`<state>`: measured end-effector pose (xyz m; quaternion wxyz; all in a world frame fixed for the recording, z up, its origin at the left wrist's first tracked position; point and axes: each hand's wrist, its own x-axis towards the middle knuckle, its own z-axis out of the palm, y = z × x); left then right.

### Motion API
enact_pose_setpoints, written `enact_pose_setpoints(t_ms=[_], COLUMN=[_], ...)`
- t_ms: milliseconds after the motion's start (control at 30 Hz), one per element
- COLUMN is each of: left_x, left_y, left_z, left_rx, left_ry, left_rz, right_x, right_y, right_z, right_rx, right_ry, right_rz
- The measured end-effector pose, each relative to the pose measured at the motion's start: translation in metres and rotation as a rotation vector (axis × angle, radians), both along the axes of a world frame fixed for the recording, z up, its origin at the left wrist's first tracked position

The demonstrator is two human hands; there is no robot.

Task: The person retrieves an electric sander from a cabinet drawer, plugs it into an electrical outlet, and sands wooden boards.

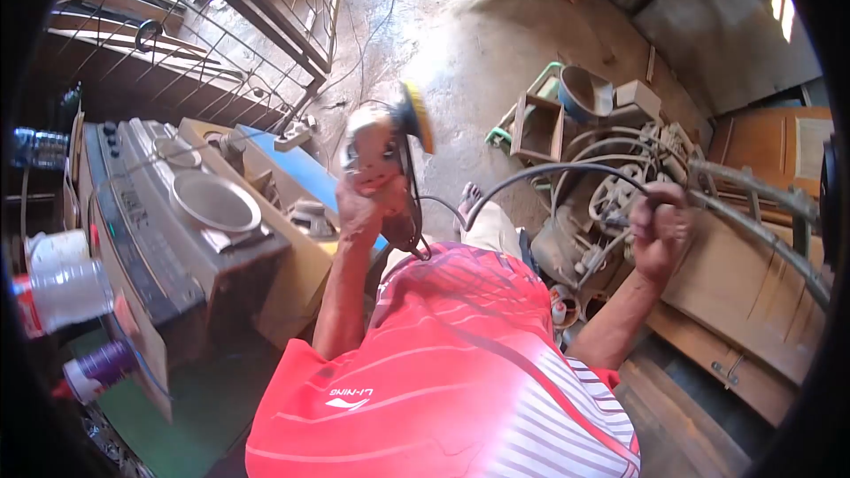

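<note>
My left hand (365, 211) is wrapped around the body of an angle grinder (372, 146), lifted in front of my red shirt. The grinder's round disc (416, 117), dark with a yellow face, points away to the right. From the tool's rear end a black power cord (567, 166) loops down near my waist and then arcs over to the right. My right hand (660, 226) is closed around that cord, out to my side. The tool is slightly blurred, so its switch cannot be made out.
At left, a dusty appliance (142, 212) carries a metal bowl (215, 201); bottles (75, 296) stand beside it. A power strip (295, 134) lies near a metal grille (239, 62). To the right are a machine with hoses (620, 195), a small wooden box (537, 127) and wooden panels (753, 257).
</note>
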<state>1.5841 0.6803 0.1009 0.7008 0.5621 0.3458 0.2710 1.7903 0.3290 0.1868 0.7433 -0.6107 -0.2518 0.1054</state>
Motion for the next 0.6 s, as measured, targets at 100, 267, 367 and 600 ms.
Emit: enact_pose_setpoints(t_ms=[100,267,367,600], left_x=[0.017,0.08,0.13,0.253], left_y=[0.055,0.117,0.161,0.283], left_z=[-0.016,0.025,0.055,0.091], left_rx=[-0.168,-0.125,-0.162,-0.112], left_ry=[-0.065,-0.326,-0.681,-0.909], left_rz=[0.048,0.092,0.146,0.199], right_x=[0.06,0.158,0.183,0.196], right_y=[0.044,0.138,0.223,0.456], right_z=[-0.025,-0.15,-0.159,-0.137], right_rx=[-0.367,-0.661,-0.809,-0.425], right_ry=[0.213,0.22,0.126,-0.474], right_rz=[0.084,0.097,0.168,0.765])
